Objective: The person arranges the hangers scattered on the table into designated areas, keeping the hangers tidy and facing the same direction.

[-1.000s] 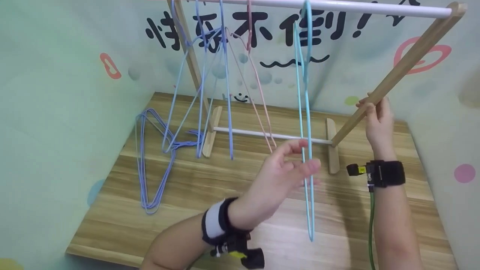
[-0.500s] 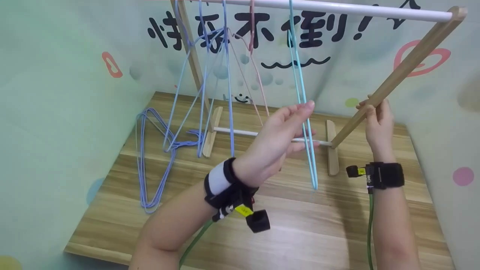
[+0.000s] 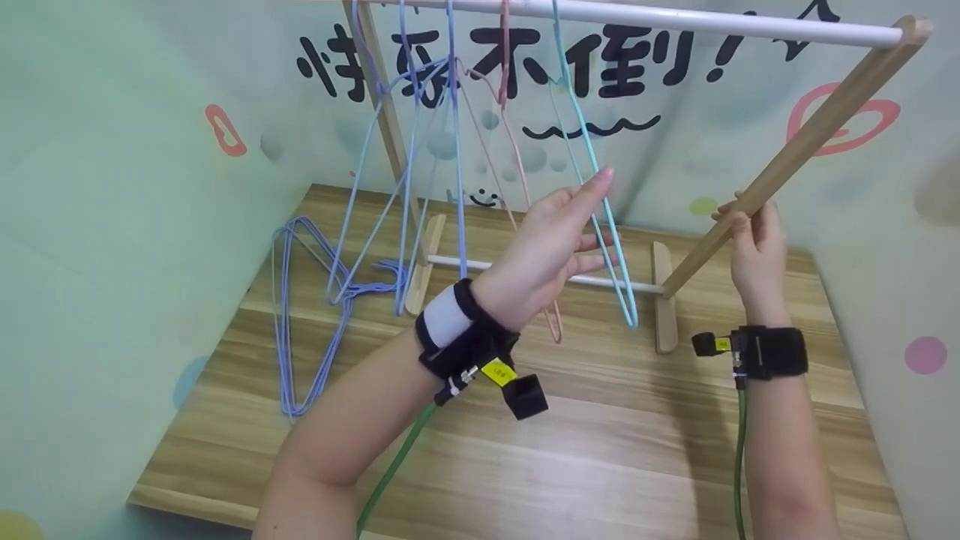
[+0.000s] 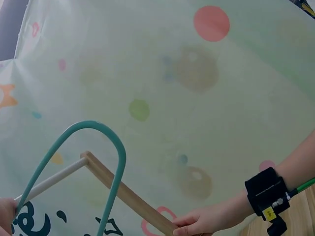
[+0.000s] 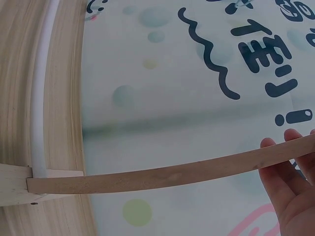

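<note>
A turquoise wire hanger (image 3: 633, 319) hangs from the white top bar (image 3: 712, 20) of a small clothes rack, turned edge-on and tilted. My left hand (image 3: 547, 247) is at its lower half, thumb raised and fingers fairly straight, with the wire passing between thumb and fingers. In the left wrist view the hanger's rounded end (image 4: 89, 124) arches up, and a fingertip at the left edge touches the wire. My right hand (image 3: 759, 247) grips the rack's right wooden post (image 3: 823, 124). The right wrist view shows its fingers (image 5: 283, 189) against the post.
Left of the turquoise hanger, a pink hanger (image 3: 503, 52) and several blue hangers (image 3: 460, 187) hang on the same bar. More blue hangers (image 3: 285, 322) lie stacked on the wooden table (image 3: 600, 450) at the left. Printed walls stand behind and beside the rack.
The turquoise hanger's hook has slid left along the bar, and its lower end has swung up and away. My left hand has risen with it. The right hand stays on the post.
</note>
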`<control>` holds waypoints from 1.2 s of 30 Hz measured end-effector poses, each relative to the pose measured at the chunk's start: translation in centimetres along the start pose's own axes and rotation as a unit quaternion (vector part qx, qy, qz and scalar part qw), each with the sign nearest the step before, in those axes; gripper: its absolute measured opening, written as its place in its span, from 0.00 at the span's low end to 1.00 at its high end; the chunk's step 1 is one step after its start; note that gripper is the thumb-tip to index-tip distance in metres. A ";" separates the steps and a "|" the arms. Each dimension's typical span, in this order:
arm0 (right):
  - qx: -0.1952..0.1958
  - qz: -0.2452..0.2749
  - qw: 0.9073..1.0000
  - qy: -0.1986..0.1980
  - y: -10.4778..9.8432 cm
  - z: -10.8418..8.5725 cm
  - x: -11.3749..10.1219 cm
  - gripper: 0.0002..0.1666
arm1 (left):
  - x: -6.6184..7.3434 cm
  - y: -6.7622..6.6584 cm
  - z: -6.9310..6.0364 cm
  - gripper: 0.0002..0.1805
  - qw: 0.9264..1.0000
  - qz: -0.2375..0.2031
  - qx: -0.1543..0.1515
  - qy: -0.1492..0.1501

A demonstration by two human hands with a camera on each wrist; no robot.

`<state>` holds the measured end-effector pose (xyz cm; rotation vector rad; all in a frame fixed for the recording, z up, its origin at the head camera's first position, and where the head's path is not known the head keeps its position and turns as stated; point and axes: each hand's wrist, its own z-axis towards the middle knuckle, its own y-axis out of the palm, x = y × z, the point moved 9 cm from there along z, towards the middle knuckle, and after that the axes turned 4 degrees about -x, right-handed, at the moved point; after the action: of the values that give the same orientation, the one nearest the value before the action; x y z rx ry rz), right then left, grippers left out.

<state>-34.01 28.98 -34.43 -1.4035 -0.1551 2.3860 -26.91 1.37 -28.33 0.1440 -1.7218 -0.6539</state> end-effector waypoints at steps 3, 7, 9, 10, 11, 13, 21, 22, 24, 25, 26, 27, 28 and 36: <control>0.000 0.004 1.000 -0.003 0.0 0.0 0.1 0.18 | -0.1 -0.1 0.2 0.20 1.000 -0.001 0.000 -0.004; 0.002 0.010 1.000 -0.001 0.0 0.0 0.1 0.17 | -0.4 0.0 0.3 0.20 1.000 0.012 0.004 -0.011; 0.003 0.016 1.000 0.004 -0.1 0.1 0.2 0.16 | -0.6 0.1 0.3 0.21 1.000 0.017 0.005 -0.015; 0.004 0.015 1.000 0.006 -0.1 0.1 0.2 0.16 | -0.7 0.1 0.3 0.21 1.000 0.016 0.006 -0.017; 0.005 0.014 1.000 0.007 -0.1 0.1 0.2 0.16 | -0.8 0.1 0.3 0.21 1.000 0.017 0.005 -0.019; 0.005 0.016 1.000 0.012 -0.1 0.2 0.3 0.16 | -1.1 0.1 0.4 0.21 1.000 0.016 0.005 -0.023; 0.006 0.014 1.000 0.003 -0.1 0.1 0.3 0.14 | -1.8 -0.3 0.4 0.22 0.999 0.030 0.011 -0.031; 0.007 0.013 1.000 0.001 -0.1 0.1 0.3 0.14 | -1.9 -0.4 0.4 0.22 0.999 0.032 0.011 -0.030; 0.010 0.010 1.000 -0.002 -0.1 0.1 0.2 0.14 | -2.1 -0.5 0.3 0.22 0.999 0.033 0.012 -0.030; 0.011 0.009 1.000 -0.002 -0.1 0.1 0.2 0.15 | -2.2 -0.5 0.3 0.22 0.999 0.033 0.012 -0.029; 0.011 0.008 1.000 -0.003 -0.1 0.1 0.2 0.15 | -2.3 -0.5 0.3 0.22 0.999 0.033 0.012 -0.029; 0.011 0.006 1.000 -0.003 -0.1 0.1 0.2 0.15 | -2.4 -0.6 0.2 0.22 0.999 0.034 0.012 -0.029; 0.011 0.005 1.000 -0.002 -0.1 0.1 0.2 0.15 | -2.5 -0.6 0.2 0.22 0.999 0.034 0.012 -0.029; 0.009 0.010 1.000 0.000 -0.1 0.1 0.3 0.15 | -3.5 -0.6 0.0 0.19 0.998 0.048 0.002 -0.028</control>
<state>-34.17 29.18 -34.58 -1.4030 -0.1208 2.3987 -26.10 2.35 -31.68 0.0459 -1.7730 -0.5873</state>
